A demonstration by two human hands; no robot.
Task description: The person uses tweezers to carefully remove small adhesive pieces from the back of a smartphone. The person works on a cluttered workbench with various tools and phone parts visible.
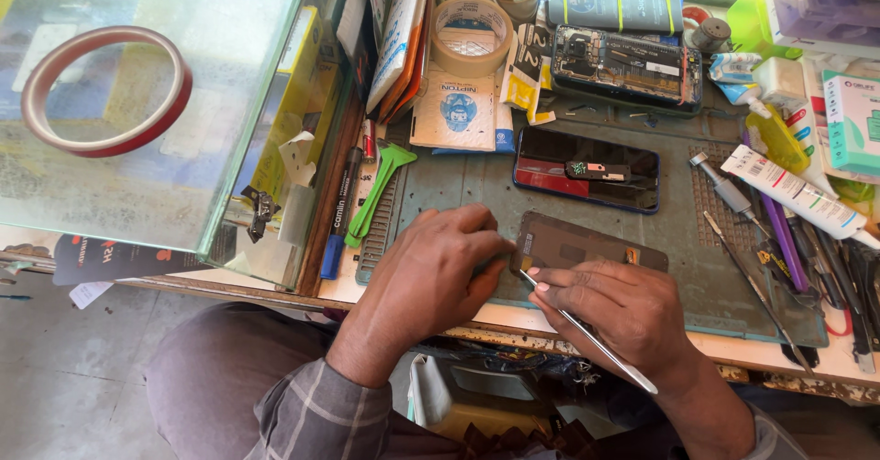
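My left hand (pixel 431 272) presses down on the left end of a dark phone screen panel (pixel 587 245) that lies face down on the grey-green work mat (pixel 458 185). My right hand (pixel 623 309) holds thin metal tweezers (pixel 587 332) with the tip at the panel's lower left corner, near a small gold connector. Behind the panel lies a dark phone back cover (pixel 587 169) with a small part on it. Farther back sits an opened phone (pixel 628 68) showing its circuit boards.
A glass counter top (pixel 183 103) with a red tape ring (pixel 105 89) is at left. A green pry tool (pixel 376 190), a marker, a beige tape roll (pixel 470 34), glue tubes (pixel 793 190), a yellow squeeze bottle and several screwdrivers crowd the mat's edges.
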